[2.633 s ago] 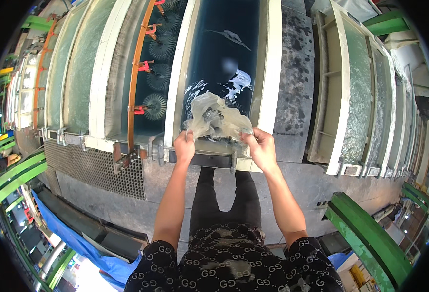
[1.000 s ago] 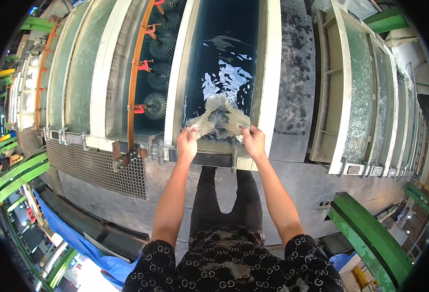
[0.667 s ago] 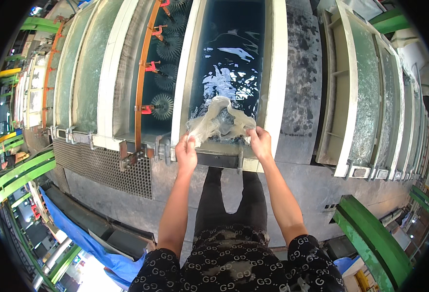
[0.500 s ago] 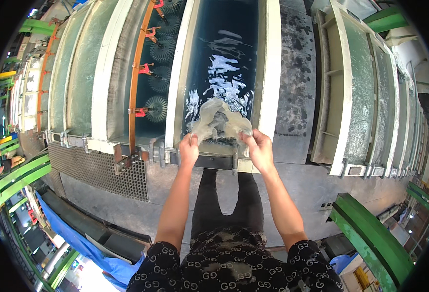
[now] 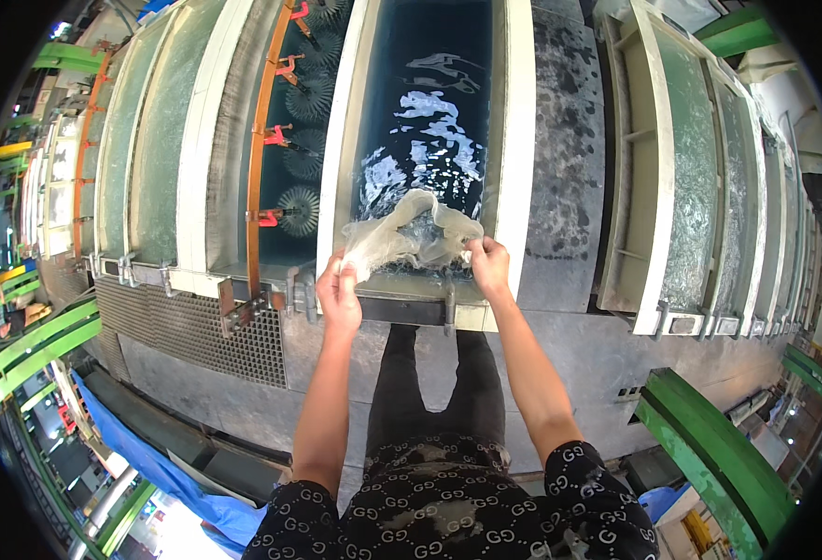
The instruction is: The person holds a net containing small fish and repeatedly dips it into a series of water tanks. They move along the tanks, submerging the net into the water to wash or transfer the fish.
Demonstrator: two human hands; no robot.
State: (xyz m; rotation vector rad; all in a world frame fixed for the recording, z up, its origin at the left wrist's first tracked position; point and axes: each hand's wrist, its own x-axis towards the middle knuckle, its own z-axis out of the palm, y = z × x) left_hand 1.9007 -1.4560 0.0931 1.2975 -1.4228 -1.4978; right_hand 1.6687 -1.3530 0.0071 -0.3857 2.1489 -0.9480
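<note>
Between my two hands stretches a thin, translucent, whitish sheet (image 5: 380, 241), crumpled and bent into an arch; whether it is cloth or plastic film I cannot tell. My left hand (image 5: 339, 294) pinches its left end over the near left corner of the tank, fingers closed. At the other end my right hand (image 5: 491, 266) grips a bunched bit between thumb and fingers, near the tank's right wall. The sheet's middle hangs at the surface of the dark blue liquid (image 5: 420, 75) in the long white-rimmed tank (image 5: 520, 140). Ripples and bright reflections surround it.
Left of this tank, an orange bar (image 5: 259, 140) carries red clamps and round finned parts (image 5: 299, 210) over another bath. More greenish tanks (image 5: 686, 177) stand to the right past a stained grey panel (image 5: 565, 131). Pipes run along the near edge; a perforated mat (image 5: 196, 327) lies on the floor.
My left hand has moved left and slightly nearer, and my right hand a little farther away. The sheet between them is drawn wider. Reflections on the liquid have shifted.
</note>
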